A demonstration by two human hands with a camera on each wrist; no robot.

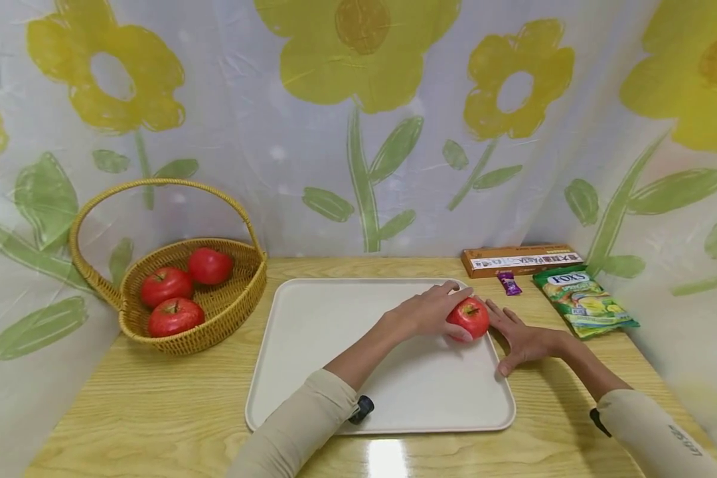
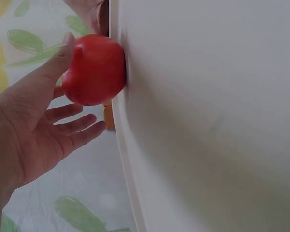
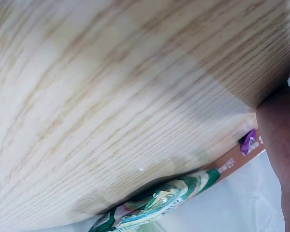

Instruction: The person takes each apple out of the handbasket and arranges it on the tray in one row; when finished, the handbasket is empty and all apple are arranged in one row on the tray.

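Note:
A red apple point(image 1: 469, 318) sits at the right side of the white tray point(image 1: 311, 398). My left hand point(image 1: 425, 312) grips it from the left, thumb on the near side and fingers over the far side. Seen from the left wrist, the thumb of the left hand point(image 2: 43, 116) presses the apple point(image 2: 95, 70), while the lower fingers extend away from it. Beside the tray's right rim, my right hand point(image 1: 527, 342) spreads its fingers, their tips close to the apple. Only part of the right hand point(image 3: 282, 150) shows in the right wrist view.
A wicker basket point(image 1: 239, 312) with three red apples stands on the left. Behind and right of the tray lie a pasta box point(image 1: 522, 259), a small purple-wrapped candy point(image 1: 509, 283) and a green candy bag point(image 1: 585, 302). A flowered curtain point(image 1: 227, 133) backs the wooden table point(image 1: 155, 411).

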